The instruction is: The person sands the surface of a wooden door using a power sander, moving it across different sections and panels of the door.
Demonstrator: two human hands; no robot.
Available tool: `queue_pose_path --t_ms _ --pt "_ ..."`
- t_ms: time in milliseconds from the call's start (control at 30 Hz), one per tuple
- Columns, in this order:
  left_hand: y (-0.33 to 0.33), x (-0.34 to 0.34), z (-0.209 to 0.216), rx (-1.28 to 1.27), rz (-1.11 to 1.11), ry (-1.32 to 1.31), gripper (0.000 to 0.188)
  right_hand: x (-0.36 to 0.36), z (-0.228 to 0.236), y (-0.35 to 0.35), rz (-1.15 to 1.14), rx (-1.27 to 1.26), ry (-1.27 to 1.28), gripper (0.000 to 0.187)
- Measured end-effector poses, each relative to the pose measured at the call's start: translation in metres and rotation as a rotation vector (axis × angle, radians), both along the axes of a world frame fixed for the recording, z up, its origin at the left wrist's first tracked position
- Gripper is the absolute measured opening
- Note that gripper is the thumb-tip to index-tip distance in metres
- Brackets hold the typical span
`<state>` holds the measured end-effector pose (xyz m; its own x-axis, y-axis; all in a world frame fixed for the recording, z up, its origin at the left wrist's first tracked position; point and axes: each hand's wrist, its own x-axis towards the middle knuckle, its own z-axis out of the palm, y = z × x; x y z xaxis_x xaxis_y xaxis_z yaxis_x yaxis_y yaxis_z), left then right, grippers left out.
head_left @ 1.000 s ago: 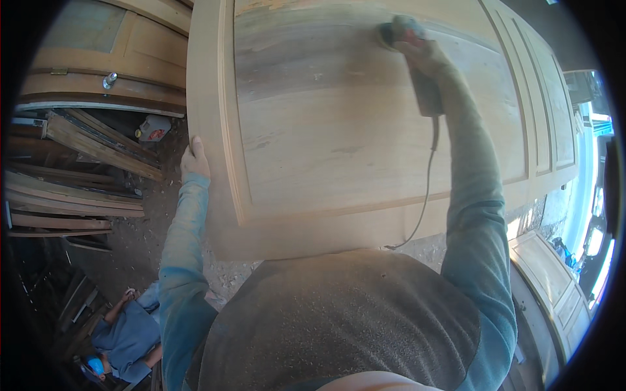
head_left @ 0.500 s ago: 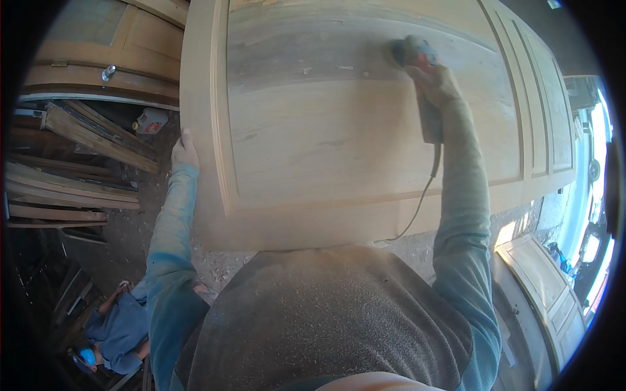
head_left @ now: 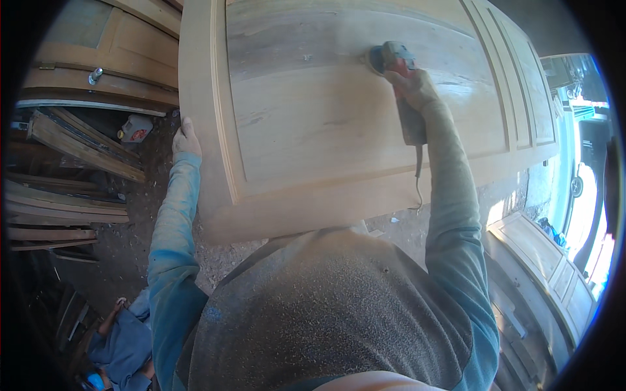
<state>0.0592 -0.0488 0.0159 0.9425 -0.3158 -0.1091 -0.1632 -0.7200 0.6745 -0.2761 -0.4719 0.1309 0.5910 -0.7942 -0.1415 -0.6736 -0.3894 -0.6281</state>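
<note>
We see a big wood door (head_left: 339, 124) lying flat in front of the person, w/ a raised frame around a sunk flat panel. The right hand (head_left: 412, 88) is wrapped tight around a grey power sander (head_left: 390, 57), and the sander sits on the panel, near the far right part of it. Its cord (head_left: 418, 182) runs down along the right arm & hangs past the near edge of the door. The left hand (head_left: 186, 138) rests on the left edge of the door, fingers curled against the wood, holding no tool. Both sleeves are blue-green & dusty, and the grey shirt is dusty too. To the left, on the dirt floor, lie wood planks (head_left: 72, 195) in a messy stack, w/ a small jug (head_left: 134, 128) just beside them. More doors (head_left: 98, 58) lean at the top left, and another door (head_left: 548, 260) lies at the low right. Down at the low left there is another person in blue (head_left: 120, 339), well apart from the big door.
</note>
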Motion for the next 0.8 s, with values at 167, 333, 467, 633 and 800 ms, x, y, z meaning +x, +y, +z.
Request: queue_pose_path --t_ms 167,333,467,633,800 --pt "0.001 -0.003 0.0 -0.038 0.005 0.047 0.067 0.08 0.019 0.119 0.195 0.068 0.094 0.057" --pt "0.009 0.005 -0.016 -0.088 -0.018 0.05 0.067 0.064 0.012 0.13 0.147 0.103 0.104 0.052" --pt "-0.001 -0.004 0.0 -0.052 -0.011 0.044 0.068 -0.024 -0.008 0.052 0.049 0.024 -0.054 0.055" --pt "0.009 0.007 -0.018 0.014 0.008 0.04 0.073 -0.105 0.001 -0.016 -0.294 0.048 0.157 0.067" --pt "0.002 0.005 -0.013 0.104 0.034 0.027 0.076 -0.08 0.007 0.021 -0.193 0.031 0.107 0.066"
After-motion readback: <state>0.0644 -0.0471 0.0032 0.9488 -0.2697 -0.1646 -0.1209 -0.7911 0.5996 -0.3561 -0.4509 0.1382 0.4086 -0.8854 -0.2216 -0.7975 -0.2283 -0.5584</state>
